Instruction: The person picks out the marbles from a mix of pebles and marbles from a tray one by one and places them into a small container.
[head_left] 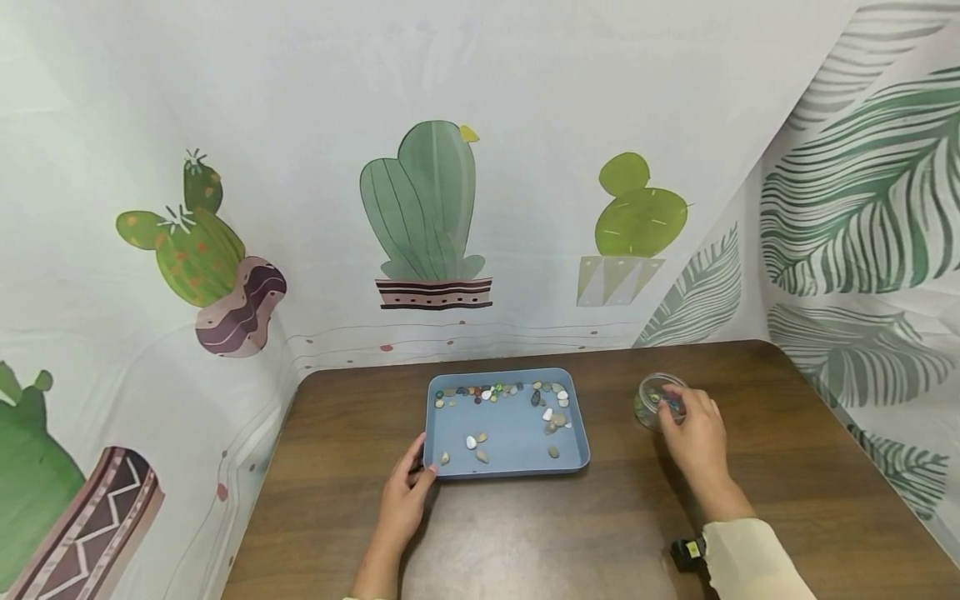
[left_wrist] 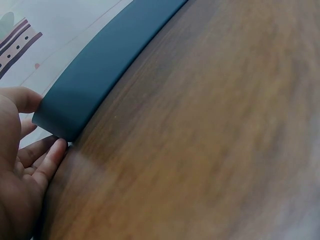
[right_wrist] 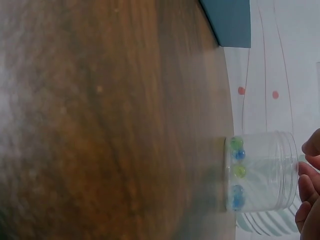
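A shallow blue tray [head_left: 495,454] lies on the table with small stones and coloured glass beads along its back and right sides, and several stones nearer the front. At its front left corner my left hand [head_left: 403,500] grips the tray, with thumb and fingers on the outer wall [left_wrist: 75,100]. To the tray's right stands a clear round jar [right_wrist: 262,170], lidless, with green and blue glass marbles [right_wrist: 240,171] at its bottom. My right hand [head_left: 697,437] is over the jar's mouth, fingertips by the rim; nothing shows between the fingers.
The brown wooden table [head_left: 510,542] meets a white cloth backdrop [head_left: 525,208] printed with cacti and leaves. A small black device [head_left: 686,552] with a yellow label sits by the right sleeve [head_left: 753,558].
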